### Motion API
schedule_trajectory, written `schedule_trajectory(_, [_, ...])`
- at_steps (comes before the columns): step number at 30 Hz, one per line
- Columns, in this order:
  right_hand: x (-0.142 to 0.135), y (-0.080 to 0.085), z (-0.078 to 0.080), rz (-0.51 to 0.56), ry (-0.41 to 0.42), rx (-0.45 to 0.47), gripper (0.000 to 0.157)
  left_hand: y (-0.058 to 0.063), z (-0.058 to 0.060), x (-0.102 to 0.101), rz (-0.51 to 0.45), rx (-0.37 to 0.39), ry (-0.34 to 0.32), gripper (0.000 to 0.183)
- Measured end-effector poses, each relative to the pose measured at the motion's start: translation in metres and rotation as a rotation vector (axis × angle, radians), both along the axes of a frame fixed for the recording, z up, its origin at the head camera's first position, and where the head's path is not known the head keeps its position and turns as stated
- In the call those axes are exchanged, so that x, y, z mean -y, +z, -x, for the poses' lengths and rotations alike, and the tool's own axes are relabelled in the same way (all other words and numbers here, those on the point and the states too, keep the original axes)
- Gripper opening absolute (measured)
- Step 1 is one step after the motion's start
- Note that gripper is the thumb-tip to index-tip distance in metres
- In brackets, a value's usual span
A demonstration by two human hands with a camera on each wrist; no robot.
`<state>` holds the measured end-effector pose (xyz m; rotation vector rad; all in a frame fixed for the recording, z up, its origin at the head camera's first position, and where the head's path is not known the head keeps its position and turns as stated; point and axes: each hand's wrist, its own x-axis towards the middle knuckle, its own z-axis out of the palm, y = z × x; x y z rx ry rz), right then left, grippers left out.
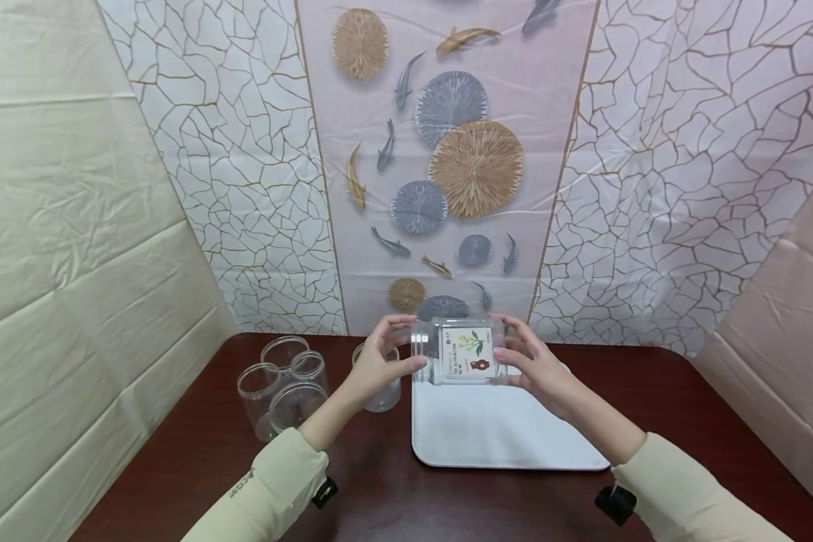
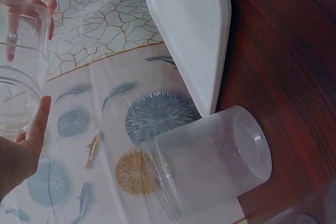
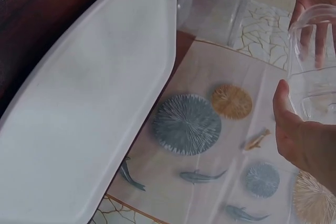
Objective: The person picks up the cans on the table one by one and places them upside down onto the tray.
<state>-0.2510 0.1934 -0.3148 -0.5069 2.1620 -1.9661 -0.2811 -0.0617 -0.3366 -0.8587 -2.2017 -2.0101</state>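
Observation:
A clear plastic jar [image 1: 458,352] with a white plant-picture label lies on its side in the air, held between both hands above the white tray [image 1: 508,429]. My left hand [image 1: 384,360] grips its ringed mouth end, thumb toward me and fingers over the top. The base end is gripped by my right hand [image 1: 538,369], its thumb beside the label. In the left wrist view the jar [image 2: 23,61] shows at the left edge, see-through, with the label out of sight. The right wrist view has the jar [image 3: 315,66] at its right edge.
An open clear jar [image 1: 382,391] stands just left of the tray, behind my left hand. Farther left, several more clear jars [image 1: 257,399] cluster on the dark red wooden table [image 1: 379,497]. A patterned cloth [image 1: 447,248] hangs behind the table.

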Motion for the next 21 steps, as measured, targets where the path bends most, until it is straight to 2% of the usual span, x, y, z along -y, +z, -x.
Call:
schedule_trajectory(2, [-0.001, 0.004, -0.001, -0.015, 0.001, -0.012, 0.060, 0.005, -0.005, 0.000, 0.006, 0.000, -0.003, 0.055])
schedule_trajectory(4, [-0.002, 0.008, -0.003, -0.041, 0.000, -0.026, 0.059, 0.004, -0.006, 0.001, 0.007, -0.012, -0.005, 0.055])
schedule_trajectory(7, [-0.006, 0.013, -0.004, -0.094, -0.009, -0.056, 0.058, 0.001, -0.007, 0.004, 0.000, -0.037, -0.009, 0.052])
schedule_trajectory(9, [-0.010, 0.015, -0.003, -0.131, -0.018, -0.084, 0.057, -0.006, -0.002, 0.007, -0.008, -0.054, -0.014, 0.050])
schedule_trajectory(12, [-0.017, 0.016, -0.001, -0.181, -0.040, -0.128, 0.057, -0.007, -0.003, 0.011, 0.011, -0.073, -0.026, 0.046])
schedule_trajectory(16, [-0.027, 0.016, 0.005, -0.220, -0.062, -0.160, 0.058, -0.001, -0.013, 0.015, 0.074, -0.100, -0.041, 0.042])
schedule_trajectory(21, [-0.034, 0.014, 0.012, -0.244, -0.059, -0.182, 0.058, 0.007, -0.026, 0.019, 0.129, -0.131, -0.024, 0.039])
